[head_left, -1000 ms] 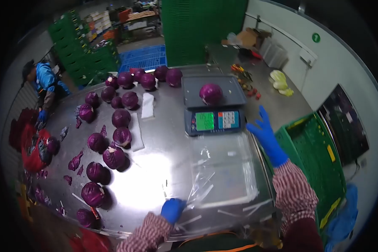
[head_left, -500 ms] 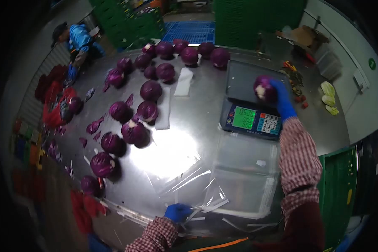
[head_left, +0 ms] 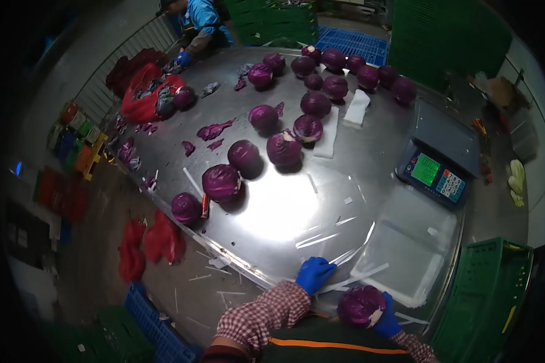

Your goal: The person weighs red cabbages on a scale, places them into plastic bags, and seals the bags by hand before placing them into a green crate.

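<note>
My right hand (head_left: 389,317), in a blue glove, is wrapped round a red cabbage (head_left: 361,306) in front of my body, at the near table edge. The cabbage's pale cut stem faces toward that hand. To its left, my blue-gloved left hand (head_left: 315,274) is closed at the table edge, fingertips pinched on clear plastic film (head_left: 345,254) that spreads over the metal. A stack of clear plastic bags (head_left: 406,242) lies to the right of the film. Beyond the stack stands a digital scale (head_left: 436,172) with a lit green display.
Several red cabbages (head_left: 223,183) sit across the steel table (head_left: 266,236). Loose leaves (head_left: 215,130) and a red net bag (head_left: 142,100) are on the left. A co-worker in a blue jacket (head_left: 203,15) stands at the far left. A green crate (head_left: 484,290) is at my right.
My right hand has brought the red cabbage from the scale's platform back to my body. My left hand stays by the film at the near edge. The view has swung left.
</note>
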The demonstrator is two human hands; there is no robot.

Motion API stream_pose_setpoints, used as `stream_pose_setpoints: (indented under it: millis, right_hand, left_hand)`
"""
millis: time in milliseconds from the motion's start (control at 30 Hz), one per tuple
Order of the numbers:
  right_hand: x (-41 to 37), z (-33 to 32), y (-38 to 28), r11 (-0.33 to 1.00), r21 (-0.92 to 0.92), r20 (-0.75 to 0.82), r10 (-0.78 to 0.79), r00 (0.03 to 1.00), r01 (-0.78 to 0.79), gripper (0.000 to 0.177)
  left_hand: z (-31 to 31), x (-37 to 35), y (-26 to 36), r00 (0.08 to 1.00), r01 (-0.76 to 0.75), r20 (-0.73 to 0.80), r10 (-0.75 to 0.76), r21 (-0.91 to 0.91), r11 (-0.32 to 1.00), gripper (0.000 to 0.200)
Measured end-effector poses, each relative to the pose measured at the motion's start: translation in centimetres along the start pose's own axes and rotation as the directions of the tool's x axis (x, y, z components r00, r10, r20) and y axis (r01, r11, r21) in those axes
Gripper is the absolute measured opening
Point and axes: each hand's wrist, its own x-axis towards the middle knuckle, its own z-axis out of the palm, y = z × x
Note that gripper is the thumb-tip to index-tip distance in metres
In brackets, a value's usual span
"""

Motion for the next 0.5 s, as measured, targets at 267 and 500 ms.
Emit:
stream_pose_setpoints:
  millis: [267,500]
  right_hand:
    - [-1.4,8.0,-3.7,0.972,-0.208,0.016,0.114,0.993,-0.108,0.071]
    - [11.9,8.3,-1.3,-0.128,-0.978,0.205,-0.759,0.618,0.167,0.059]
  left_hand:
    - [-4.1,-2.3,6.7,0.947,0.128,-0.224,-0.232,-0.401,0.907,0.02]
    - [-8.7,1.7,3.4,0.756,0.135,-0.434,-0.491,-0.631,0.764,0.016]
